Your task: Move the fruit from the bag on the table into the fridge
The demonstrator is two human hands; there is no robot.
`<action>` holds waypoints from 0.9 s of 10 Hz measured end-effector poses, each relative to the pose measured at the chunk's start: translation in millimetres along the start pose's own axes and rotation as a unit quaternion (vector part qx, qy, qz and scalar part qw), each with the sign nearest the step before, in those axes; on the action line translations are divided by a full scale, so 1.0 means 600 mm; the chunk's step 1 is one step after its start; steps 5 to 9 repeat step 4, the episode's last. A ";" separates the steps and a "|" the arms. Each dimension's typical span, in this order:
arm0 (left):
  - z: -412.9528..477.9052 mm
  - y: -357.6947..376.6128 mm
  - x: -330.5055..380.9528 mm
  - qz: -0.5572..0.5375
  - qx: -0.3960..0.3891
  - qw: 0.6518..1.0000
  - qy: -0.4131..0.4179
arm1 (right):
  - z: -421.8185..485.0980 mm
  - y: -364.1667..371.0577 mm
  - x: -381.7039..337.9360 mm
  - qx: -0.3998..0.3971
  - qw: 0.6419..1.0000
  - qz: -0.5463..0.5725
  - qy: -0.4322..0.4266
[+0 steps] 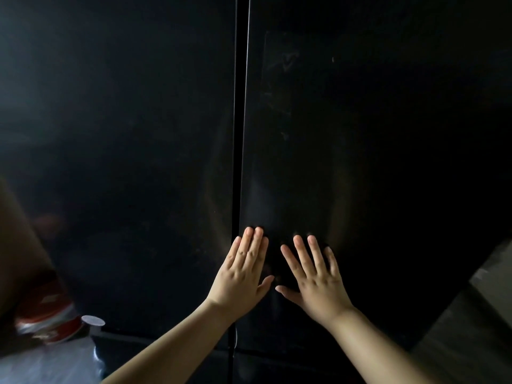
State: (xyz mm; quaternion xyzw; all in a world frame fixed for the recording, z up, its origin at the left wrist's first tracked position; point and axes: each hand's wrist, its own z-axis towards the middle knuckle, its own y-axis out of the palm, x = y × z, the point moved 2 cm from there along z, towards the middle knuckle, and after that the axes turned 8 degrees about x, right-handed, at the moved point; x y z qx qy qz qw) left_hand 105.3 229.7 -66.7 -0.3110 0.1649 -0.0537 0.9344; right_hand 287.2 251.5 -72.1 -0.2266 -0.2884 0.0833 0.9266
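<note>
A black two-door fridge [360, 134] fills the head view, both doors shut, with a vertical seam [238, 134] between them. My left hand [243, 273] lies flat on the right door just beside the seam, fingers together. My right hand [315, 278] lies flat on the same door a little further right, fingers spread. Both hands hold nothing. No fruit or bag on a table is in view.
At the lower left a clear plastic bottle [83, 345] with a white cap and a red label stands blurred beside the left door. A brown surface [16, 245] runs along the left edge. A grey floor or wall area [476, 314] shows at the lower right.
</note>
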 end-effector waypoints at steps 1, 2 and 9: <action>0.005 -0.023 -0.002 -0.015 -0.056 0.998 -0.014 | 0.011 -0.022 -0.002 -0.048 0.999 0.008 0.012; 0.008 -0.065 0.003 -0.048 -0.102 0.992 -0.054 | 0.022 -0.062 -0.008 -0.108 0.993 0.042 0.031; 0.006 -0.178 0.016 -0.113 -0.200 0.963 -0.140 | 0.026 -0.194 -0.005 -0.215 0.966 0.104 0.103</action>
